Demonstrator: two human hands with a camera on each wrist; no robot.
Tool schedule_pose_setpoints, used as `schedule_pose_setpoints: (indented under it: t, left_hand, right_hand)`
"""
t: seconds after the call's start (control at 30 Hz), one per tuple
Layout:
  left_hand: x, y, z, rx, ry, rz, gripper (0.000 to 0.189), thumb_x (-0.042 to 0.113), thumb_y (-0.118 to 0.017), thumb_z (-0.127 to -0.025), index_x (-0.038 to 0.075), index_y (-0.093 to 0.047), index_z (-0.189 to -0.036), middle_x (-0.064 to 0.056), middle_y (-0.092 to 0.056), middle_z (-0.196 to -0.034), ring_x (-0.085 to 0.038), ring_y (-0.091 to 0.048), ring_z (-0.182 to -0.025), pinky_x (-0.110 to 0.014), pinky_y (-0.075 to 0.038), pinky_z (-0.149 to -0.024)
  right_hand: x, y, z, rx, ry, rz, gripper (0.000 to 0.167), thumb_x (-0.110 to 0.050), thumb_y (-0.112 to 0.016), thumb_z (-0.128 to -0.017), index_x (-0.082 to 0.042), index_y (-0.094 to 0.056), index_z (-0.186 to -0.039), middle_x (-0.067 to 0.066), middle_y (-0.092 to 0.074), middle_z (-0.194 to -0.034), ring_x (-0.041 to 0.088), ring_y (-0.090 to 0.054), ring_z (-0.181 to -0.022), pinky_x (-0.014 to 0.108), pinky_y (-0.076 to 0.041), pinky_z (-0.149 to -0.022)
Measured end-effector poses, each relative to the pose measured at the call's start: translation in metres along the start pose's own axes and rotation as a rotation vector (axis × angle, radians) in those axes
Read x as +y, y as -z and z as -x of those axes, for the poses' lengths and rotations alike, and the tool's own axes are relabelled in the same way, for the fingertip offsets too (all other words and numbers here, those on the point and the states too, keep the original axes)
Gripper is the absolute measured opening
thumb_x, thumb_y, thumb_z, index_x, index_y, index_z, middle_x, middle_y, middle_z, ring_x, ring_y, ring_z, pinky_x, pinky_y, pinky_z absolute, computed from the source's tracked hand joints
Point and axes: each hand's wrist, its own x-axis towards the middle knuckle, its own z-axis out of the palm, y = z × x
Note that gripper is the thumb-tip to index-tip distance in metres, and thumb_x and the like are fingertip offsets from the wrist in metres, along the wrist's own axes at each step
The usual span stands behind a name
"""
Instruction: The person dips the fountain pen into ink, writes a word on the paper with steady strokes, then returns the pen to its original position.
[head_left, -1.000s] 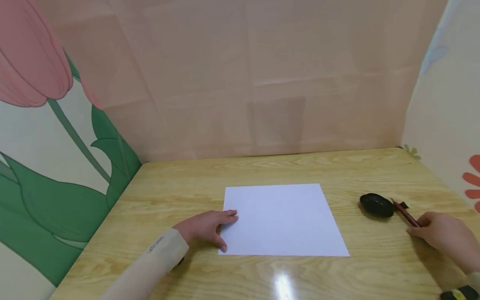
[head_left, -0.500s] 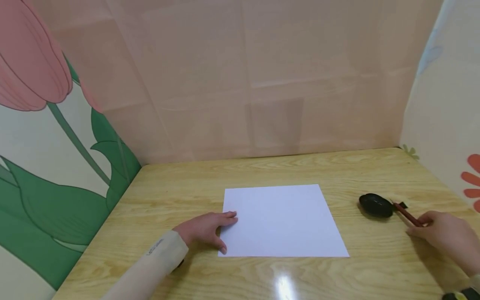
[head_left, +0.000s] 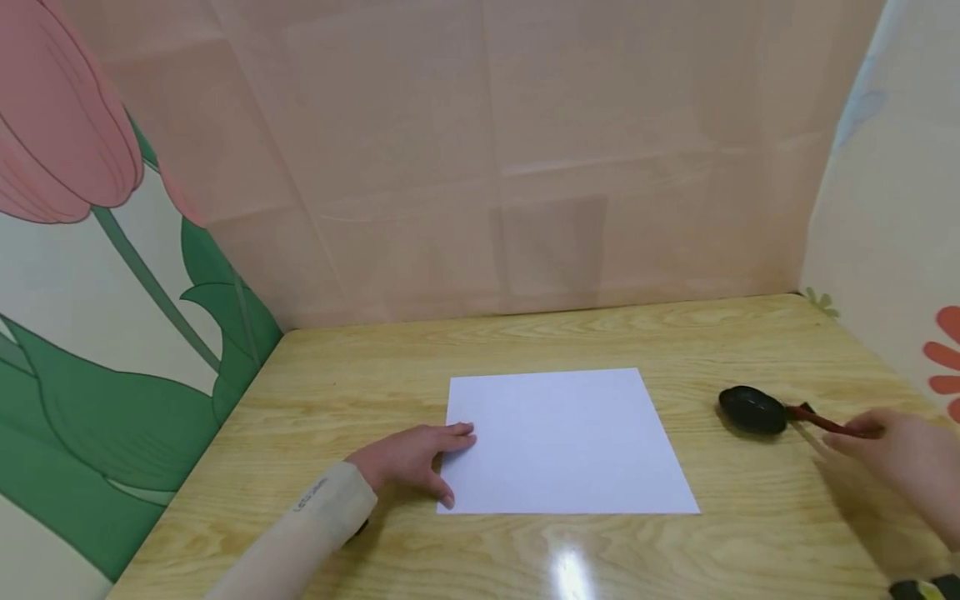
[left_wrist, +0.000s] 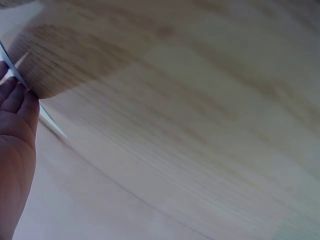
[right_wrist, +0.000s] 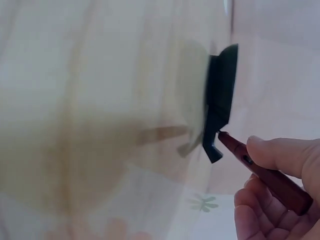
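Note:
A white sheet of paper point(head_left: 562, 442) lies on the wooden table. My left hand point(head_left: 415, 457) rests on its left edge, thumb and fingers spread over the paper. In the left wrist view that hand point(left_wrist: 17, 130) shows only at the left margin. My right hand point(head_left: 896, 454) pinches a dark red pen-like stick point(right_wrist: 272, 182) between thumb and fingers. A small dark slot shows in its side, and the narrow end points at a shiny black oval dish point(head_left: 752, 410). Seen from the right wrist, the dish point(right_wrist: 220, 87) is edge-on, with a small black tab by the stick's narrow end.
The wood-grain table point(head_left: 360, 375) carries the paper and the dish. A pinkish cloth backdrop point(head_left: 465, 167) stands behind it. On the left is a panel with a painted tulip point(head_left: 67, 117), on the right a pale panel point(head_left: 892, 217) with a flower print.
My right hand has lifted the rear of the dark red stick, and its shadow now shows apart from it on the table. The left hand and the paper stay put.

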Motion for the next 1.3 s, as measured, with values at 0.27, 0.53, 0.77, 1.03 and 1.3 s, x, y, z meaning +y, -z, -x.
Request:
schedule_pose_setpoints:
  t: [0.27, 0.53, 0.77, 1.03, 1.3]
  left_hand:
    - [0.0, 0.0, 0.0, 0.001, 0.004, 0.006, 0.088, 0.039, -0.077, -0.069, 0.015, -0.035, -0.144, 0.005, -0.025, -0.152, -0.017, -0.025, -0.139, -0.034, -0.027, -0.11]
    - [0.002, 0.001, 0.001, 0.003, 0.009, -0.001, 0.088, 0.039, -0.077, -0.069, 0.015, -0.036, -0.143, 0.005, -0.025, -0.152, -0.017, -0.026, -0.138, -0.034, -0.027, -0.11]
    - [0.001, 0.0, 0.001, 0.004, 0.002, 0.006, 0.088, 0.039, -0.077, -0.07, 0.016, -0.036, -0.143, 0.005, -0.025, -0.152, -0.018, -0.026, -0.138, -0.036, -0.027, -0.11]
    - [0.001, -0.001, 0.002, 0.012, 0.011, 0.003, 0.088, 0.038, -0.077, -0.069, 0.017, -0.036, -0.144, 0.007, -0.025, -0.152, -0.017, -0.025, -0.138, -0.035, -0.028, -0.11]
    - [0.002, -0.001, 0.001, 0.011, 0.017, 0.009, 0.088, 0.038, -0.077, -0.069, 0.017, -0.036, -0.143, 0.006, -0.025, -0.152, -0.017, -0.025, -0.139, -0.034, -0.027, -0.111]
  right_hand:
    - [-0.003, 0.008, -0.001, 0.075, 0.03, -0.084, 0.048, -0.024, -0.067, -0.085, 0.018, -0.05, -0.101, 0.036, -0.056, -0.089, 0.044, -0.052, -0.074, 0.039, -0.04, -0.054]
    - [0.019, -0.003, -0.025, 0.185, -0.017, -0.202, 0.051, -0.035, -0.061, -0.089, 0.011, -0.05, -0.107, 0.013, -0.056, -0.075, 0.019, -0.053, -0.064, 0.042, -0.044, -0.053]
    - [-0.023, 0.024, -0.003, 0.159, -0.001, -0.252, 0.045, -0.026, -0.06, -0.09, 0.013, -0.049, -0.11, 0.018, -0.057, -0.081, 0.012, -0.045, -0.066, 0.035, -0.039, -0.06]
    - [-0.05, 0.03, 0.0, 0.109, 0.08, -0.199, 0.048, -0.035, -0.061, -0.089, 0.009, -0.055, -0.105, 0.028, -0.061, -0.088, 0.042, -0.05, -0.083, 0.044, -0.041, -0.062]
    - [-0.056, 0.017, -0.008, 0.081, 0.188, -0.141, 0.048, -0.042, -0.063, -0.085, 0.004, -0.061, -0.096, 0.027, -0.065, -0.092, 0.042, -0.056, -0.083, 0.037, -0.04, -0.057]
